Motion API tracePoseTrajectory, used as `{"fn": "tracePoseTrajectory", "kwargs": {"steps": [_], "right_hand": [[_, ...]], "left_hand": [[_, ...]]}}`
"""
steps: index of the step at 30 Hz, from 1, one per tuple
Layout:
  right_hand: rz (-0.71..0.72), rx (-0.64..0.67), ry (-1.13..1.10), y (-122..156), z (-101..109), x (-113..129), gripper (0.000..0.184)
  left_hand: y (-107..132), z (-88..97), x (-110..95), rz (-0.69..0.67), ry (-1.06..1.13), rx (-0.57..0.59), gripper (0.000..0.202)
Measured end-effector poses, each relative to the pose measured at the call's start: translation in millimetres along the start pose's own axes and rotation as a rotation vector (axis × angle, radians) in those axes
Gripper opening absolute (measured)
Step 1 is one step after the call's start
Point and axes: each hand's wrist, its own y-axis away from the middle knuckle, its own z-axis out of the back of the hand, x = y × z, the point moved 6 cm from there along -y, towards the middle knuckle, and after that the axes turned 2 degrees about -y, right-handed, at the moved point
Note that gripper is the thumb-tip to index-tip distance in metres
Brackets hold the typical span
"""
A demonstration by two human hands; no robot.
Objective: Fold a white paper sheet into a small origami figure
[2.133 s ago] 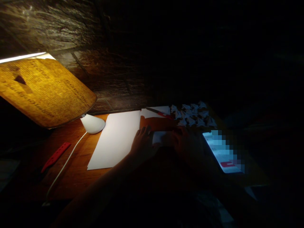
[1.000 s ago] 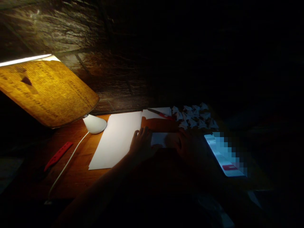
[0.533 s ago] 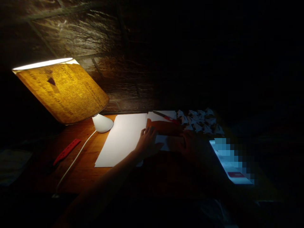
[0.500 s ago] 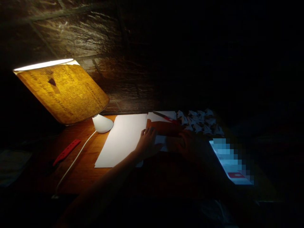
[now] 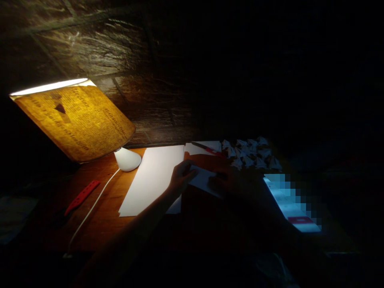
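A small sheet of paper [image 5: 203, 180] is held between my two hands above the table. My left hand [image 5: 181, 176] pinches its left end, thumb on top. Deep in shadow, my right hand [image 5: 223, 182] is at the other end of the sheet, its fingers closed on it as far as the dim light shows. Just left of my left hand lies a stack of white paper [image 5: 156, 168]. Beyond the hands, scissors [image 5: 207, 149] with red handles rest across another white sheet [image 5: 192, 148].
Several folded paper pieces [image 5: 247, 154] stand at the back right. A lit screen [image 5: 288, 208] is near my right forearm. On the left are a lamp [image 5: 127, 159], its white cord [image 5: 93, 208] and a red strip with holes [image 5: 82, 197]. Behind the table rises a stone wall [image 5: 99, 52].
The small paper has been lifted and tilted, and more of it shows now. My left hand has turned to pinch it, with the thumb over its edge. The view has shifted slightly.
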Motion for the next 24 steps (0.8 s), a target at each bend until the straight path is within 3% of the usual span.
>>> {"fn": "tracePoseTrajectory", "kwargs": {"steps": [4, 11, 24], "right_hand": [[-0.01, 0.11, -0.233, 10, -13, -2, 0.027], [0.051, -0.035, -0.328, 9, -11, 8, 0.025], [0.045, -0.06, -0.263, 10, -8, 8, 0.016]], "left_hand": [[4, -2.1, -2, 0.094, 0.062, -0.029, 0.03], [9, -13.5, -4, 0.119, 0.057, 0.042, 0.028], [6, -11.5, 2, 0.176, 0.108, 0.067, 0.034]]}}
